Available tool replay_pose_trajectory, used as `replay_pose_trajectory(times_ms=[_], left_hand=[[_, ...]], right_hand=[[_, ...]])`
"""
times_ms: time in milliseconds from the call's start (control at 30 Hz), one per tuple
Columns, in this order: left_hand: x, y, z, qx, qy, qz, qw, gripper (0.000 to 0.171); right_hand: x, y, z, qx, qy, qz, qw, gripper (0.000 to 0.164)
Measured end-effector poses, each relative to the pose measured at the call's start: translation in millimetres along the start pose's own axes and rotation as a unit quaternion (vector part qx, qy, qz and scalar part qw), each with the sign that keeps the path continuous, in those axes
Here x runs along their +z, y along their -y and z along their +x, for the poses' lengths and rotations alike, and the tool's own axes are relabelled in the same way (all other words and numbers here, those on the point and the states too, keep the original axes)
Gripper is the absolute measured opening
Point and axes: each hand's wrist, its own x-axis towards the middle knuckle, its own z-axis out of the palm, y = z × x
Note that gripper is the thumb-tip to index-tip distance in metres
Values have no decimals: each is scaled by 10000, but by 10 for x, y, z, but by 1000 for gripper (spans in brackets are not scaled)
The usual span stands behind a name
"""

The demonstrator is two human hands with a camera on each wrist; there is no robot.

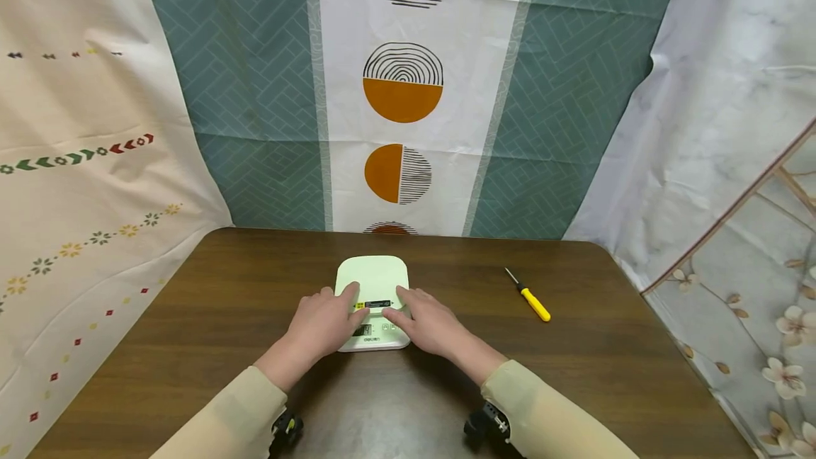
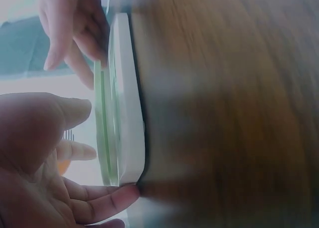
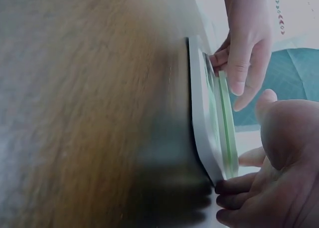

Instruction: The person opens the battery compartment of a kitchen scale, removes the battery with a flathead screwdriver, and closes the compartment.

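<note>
A pale green and white kitchen scale (image 1: 372, 278) lies flat on the table, its small display and buttons on the near side. My left hand (image 1: 321, 323) holds its left edge, thumb and index finger over the platform. At the opposite edge my right hand (image 1: 436, 324) holds the scale in much the same way. The left wrist view shows the left fingers (image 2: 107, 204) against the scale's side, near the tabletop. Likewise, right fingertips (image 3: 224, 187) meet the lower side edge in the right wrist view. A black and yellow label (image 1: 376, 304) crosses the platform.
To the right of the scale lies a screwdriver (image 1: 535, 305) with a yellow handle, its tip pointing away and left. The brown wooden table (image 1: 210, 331) ends at patterned cloths (image 1: 255, 91) behind and on both sides.
</note>
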Motion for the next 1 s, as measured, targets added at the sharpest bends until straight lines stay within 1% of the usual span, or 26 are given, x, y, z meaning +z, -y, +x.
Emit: replay_pose_trajectory(times_ms=[267, 533, 733, 1000], left_hand=[[32, -162, -8, 175, -60, -40, 9998, 56], [49, -297, -8, 201, -6, -179, 9996, 56], [74, -371, 1, 274, -25, -163, 9995, 56], [99, -461, 2, 423, -113, -179, 9989, 56]], right_hand=[[-59, -89, -98, 99, -143, 24, 9998, 74], [-105, -183, -207, 130, -235, -5, 9996, 72], [-119, -238, -284, 308, -299, 26, 9991, 73], [-166, -255, -422, 430, -315, 33, 9986, 74]])
